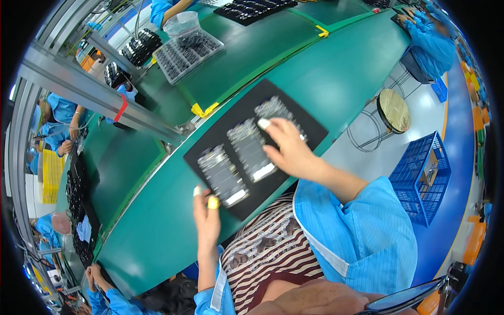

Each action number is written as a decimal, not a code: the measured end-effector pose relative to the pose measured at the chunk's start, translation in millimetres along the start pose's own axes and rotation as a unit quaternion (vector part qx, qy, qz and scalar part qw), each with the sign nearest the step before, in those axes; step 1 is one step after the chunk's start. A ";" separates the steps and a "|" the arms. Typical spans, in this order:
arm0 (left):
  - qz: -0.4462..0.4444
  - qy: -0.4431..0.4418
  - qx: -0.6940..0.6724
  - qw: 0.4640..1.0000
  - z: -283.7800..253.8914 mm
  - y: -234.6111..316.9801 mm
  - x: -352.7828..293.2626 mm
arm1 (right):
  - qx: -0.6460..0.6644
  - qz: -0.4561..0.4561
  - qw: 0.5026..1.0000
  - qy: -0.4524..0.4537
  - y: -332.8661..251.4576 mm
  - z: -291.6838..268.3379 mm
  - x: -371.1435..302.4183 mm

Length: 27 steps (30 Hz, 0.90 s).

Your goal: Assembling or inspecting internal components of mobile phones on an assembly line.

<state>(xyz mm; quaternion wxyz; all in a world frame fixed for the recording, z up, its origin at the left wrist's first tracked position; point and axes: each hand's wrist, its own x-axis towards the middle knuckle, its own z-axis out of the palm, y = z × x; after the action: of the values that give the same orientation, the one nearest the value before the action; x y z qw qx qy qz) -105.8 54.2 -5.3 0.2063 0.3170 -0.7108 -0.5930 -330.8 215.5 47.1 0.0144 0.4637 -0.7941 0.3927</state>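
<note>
A black rectangular mat point(220, 137) lies aslant on the green bench in front of me, bearing three flat phone-like assemblies with silvery circuitry and dark panels. The left assembly point(223, 176) is fully visible. My right hand point(290, 149), fingers apart and a white cover on one fingertip, is over the gap between the middle assembly point(249, 149) and the right assembly point(273, 107), which it partly covers; whether it touches either, I cannot tell. Beside the mat's near left edge, my left hand point(207, 215) is open, with white and yellow fingertip covers and nothing in its grasp.
A compartmented clear tray point(184, 60) of small dark parts, with a plastic tub point(181, 23) on it, stands beyond a metal post point(100, 94). Yellow tape point(203, 110) marks the bench seam. To the right are a round stool point(394, 111) and a blue crate point(420, 178). Co-workers sit around.
</note>
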 end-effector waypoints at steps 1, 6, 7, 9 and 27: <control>-0.014 -0.056 -0.066 0.996 21.3 9.8 10.5 | -0.001 -0.045 0.999 0.004 1.8 6.5 -4.7; -0.020 -0.255 -0.142 0.956 68.1 11.5 54.8 | -0.044 -0.112 0.991 -0.064 -11.5 36.5 -22.9; -0.018 -0.256 -0.141 0.956 72.4 13.3 61.6 | -0.044 -0.112 0.991 -0.061 -6.6 41.7 -23.5; -0.022 -0.269 -0.152 0.951 79.9 15.0 72.0 | -0.159 -0.097 0.982 -0.022 6.8 49.3 -25.6; -0.032 -0.267 -0.281 0.921 81.6 8.2 88.0 | -0.451 -0.036 0.891 0.023 172.3 -64.9 40.9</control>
<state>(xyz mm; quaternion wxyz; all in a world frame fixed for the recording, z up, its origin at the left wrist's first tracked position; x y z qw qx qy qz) -224.9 51.9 -21.9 0.0706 0.0990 -0.5330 -0.8373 -505.0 272.3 2.6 0.2543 0.4262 -0.8682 0.0020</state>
